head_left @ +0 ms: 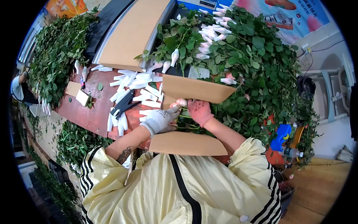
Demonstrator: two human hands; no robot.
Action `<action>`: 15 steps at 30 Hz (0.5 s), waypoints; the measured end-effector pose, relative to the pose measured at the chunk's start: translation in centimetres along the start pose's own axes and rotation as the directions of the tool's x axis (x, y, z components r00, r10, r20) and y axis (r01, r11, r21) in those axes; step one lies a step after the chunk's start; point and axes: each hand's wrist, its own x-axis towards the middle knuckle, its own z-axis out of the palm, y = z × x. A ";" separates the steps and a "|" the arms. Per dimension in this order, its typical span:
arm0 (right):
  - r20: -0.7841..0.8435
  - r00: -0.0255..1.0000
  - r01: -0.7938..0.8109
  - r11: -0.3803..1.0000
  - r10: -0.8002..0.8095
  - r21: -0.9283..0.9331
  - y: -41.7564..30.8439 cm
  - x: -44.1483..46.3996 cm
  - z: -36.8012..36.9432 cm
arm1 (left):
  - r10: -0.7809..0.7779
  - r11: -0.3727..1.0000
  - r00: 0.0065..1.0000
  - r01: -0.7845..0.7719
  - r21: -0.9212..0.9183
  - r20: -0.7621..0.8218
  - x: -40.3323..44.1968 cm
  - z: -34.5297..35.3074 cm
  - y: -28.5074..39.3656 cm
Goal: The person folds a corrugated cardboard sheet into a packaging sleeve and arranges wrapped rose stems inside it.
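My left hand (159, 120), in a grey-white glove, has its fingers closed round pink roses (181, 102) over a sheet of corrugated cardboard (197, 88). My right hand (200, 112), in a pink-red glove, is curled against the same blooms from the right; its fingertips are partly hidden. Green stems run beneath both hands. The cardboard's far side tilts up behind the blooms, and a near flap (188, 143) lies against my body. Left of the hands are a black stapler (123, 104) and many white foam sleeves (149, 95).
Leafy roses with sleeved heads (212, 31) are heaped behind and to the right. Another rose pile (61, 48) stands left. Stacked cardboard (130, 31) lies at the back of the red table (72, 108). At right are a blue tape dispenser (280, 137) and a bottle (292, 152).
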 end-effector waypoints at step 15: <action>-0.234 0.962 0.123 0.987 -0.144 -0.102 -1.5 0.8 -0.6 | -0.020 0.998 1.000 0.019 -0.053 -0.016 -0.5 1.1 -0.3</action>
